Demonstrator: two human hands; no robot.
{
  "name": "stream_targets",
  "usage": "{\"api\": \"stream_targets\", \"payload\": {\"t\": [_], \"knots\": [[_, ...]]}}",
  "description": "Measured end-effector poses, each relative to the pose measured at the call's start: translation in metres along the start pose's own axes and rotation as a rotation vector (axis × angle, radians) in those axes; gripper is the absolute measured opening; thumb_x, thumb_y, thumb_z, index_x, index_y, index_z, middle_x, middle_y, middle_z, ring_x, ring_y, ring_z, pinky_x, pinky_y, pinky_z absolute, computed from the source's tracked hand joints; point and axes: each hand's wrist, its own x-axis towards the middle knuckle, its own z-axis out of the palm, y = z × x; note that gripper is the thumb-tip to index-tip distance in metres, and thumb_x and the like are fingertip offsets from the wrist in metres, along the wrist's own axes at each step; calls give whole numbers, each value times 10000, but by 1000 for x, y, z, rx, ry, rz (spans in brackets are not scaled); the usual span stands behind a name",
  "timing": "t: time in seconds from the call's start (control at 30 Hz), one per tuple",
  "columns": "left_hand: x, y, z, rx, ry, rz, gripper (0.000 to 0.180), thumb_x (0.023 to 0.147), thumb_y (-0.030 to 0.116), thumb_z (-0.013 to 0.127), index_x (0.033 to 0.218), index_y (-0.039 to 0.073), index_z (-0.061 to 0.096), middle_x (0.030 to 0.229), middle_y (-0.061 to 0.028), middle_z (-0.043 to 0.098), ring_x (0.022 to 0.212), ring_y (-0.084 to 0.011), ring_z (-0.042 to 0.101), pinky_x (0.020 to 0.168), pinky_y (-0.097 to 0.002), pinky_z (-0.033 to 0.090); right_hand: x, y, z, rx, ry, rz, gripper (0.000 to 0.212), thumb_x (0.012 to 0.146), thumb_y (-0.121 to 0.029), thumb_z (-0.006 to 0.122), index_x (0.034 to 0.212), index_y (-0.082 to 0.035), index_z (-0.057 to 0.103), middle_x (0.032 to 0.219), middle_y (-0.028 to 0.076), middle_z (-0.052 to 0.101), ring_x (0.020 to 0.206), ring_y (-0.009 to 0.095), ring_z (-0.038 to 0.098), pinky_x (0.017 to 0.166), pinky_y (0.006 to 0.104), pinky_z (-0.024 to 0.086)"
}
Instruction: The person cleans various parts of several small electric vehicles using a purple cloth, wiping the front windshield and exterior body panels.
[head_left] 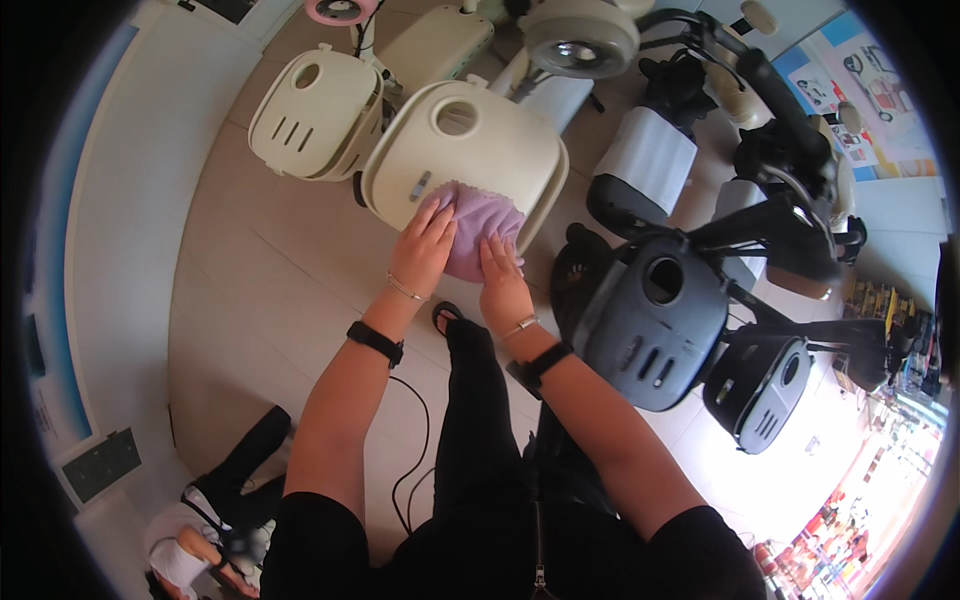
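Observation:
A purple cloth (pixel 470 232) lies bunched against the lower front of a cream scooter basket (pixel 500 135), covering part of its slots. My left hand (pixel 428 243) holds the cloth's left side, its fingers laid over the edge. On the right side, my right hand (pixel 504 283) grips the same cloth with its fingertips on top. The thumbs and the undersides of both hands are hidden. A round hole shows in the basket above the cloth.
A smaller cream basket (pixel 310 115) stands to the left. At the right are a dark grey basket (pixel 655 320) and a black basket (pixel 760 390) on other scooters. A thin black cable (pixel 427 420) runs across the floor. Another person (pixel 185 545) is at the lower left.

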Motion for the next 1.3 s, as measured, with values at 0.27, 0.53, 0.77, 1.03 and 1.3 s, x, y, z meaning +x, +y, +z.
{"api": "stream_targets", "payload": {"t": [0.27, 0.53, 0.77, 1.03, 1.3], "knots": [[-64, -75, 49, -126, -90, -6, 234, 785, 70, 559, 987, -9, 647, 1105, -111, 593, 1181, -297, 495, 953, -394, 466, 24, -9, 115, -232, 9, 161, 576, 767, 74, 449, 1340, 31, 410, 1460, 182, 330, 1366, 402, 263, 1094, 405, 311], [-72, -95, 58, -184, -128, -34, 292, 817, 112, 537, 1081, 18, 617, 1173, -116, 567, 1240, -307, 453, 1020, -418, 402, 44, -15, 121, -284, -32, 158, 594, 748, 95, 468, 1336, 32, 409, 1441, 185, 344, 1358, 406, 274, 1097, 405, 307], [-21, -130, 78, -78, -152, -166, 283, 845, 110, 506, 1092, 14, 607, 1202, -119, 554, 1236, -313, 449, 1029, -418, 380, 130, 11, 110, -481, -100, 81, 528, 836, -43, 483, 1356, -9, 396, 1465, 160, 320, 1352, 387, 293, 1091, 387, 326], [24, -159, 103, -87, -258, -165, 348, 831, 113, 528, 1169, 69, 595, 1292, -118, 515, 1224, -374, 440, 1003, -444, 380, 199, 27, 87, -611, -214, -50, 529, 844, -76, 497, 1361, -13, 398, 1462, 145, 333, 1339, 362, 330, 1062, 380, 373], [-4, -92, 80, -234, -425, -165, 342, 795, 118, 534, 1125, 63, 606, 1277, -91, 544, 1075, -321, 519, 902, -422, 448, 114, 32, 67, -553, -273, -104, 499, 814, -54, 509, 1306, 7, 446, 1383, 145, 410, 1309, 352, 367, 1040, 373, 395]]}}
